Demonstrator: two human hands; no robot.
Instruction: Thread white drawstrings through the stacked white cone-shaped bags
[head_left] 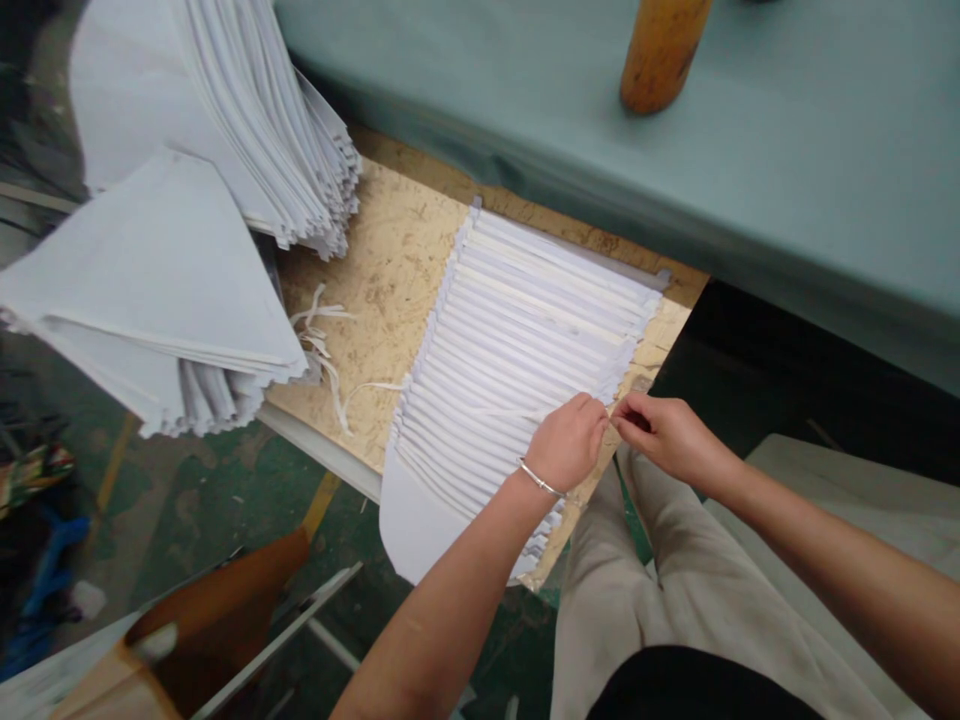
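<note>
Many white layered sheets (517, 330) lie fanned in overlapping rows on a wooden board (397, 240). My left hand (570, 440), with a silver bracelet at the wrist, is over the right edge of the sheets, its fingers pinched together. Close beside it, my right hand (660, 430) has thumb and forefinger pinched. The fingertips of both hands nearly meet, and whatever is between them is too small to make out. A thin white strip (502, 412) runs across the sheets toward my left hand.
Stacks of white sheets (165, 270) stand at the left, with loose white strips (322, 340) beside them. Behind the board is a green-covered table (525, 90) bearing an orange-brown cylinder (664, 60). An open cardboard box (217, 610) sits at lower left.
</note>
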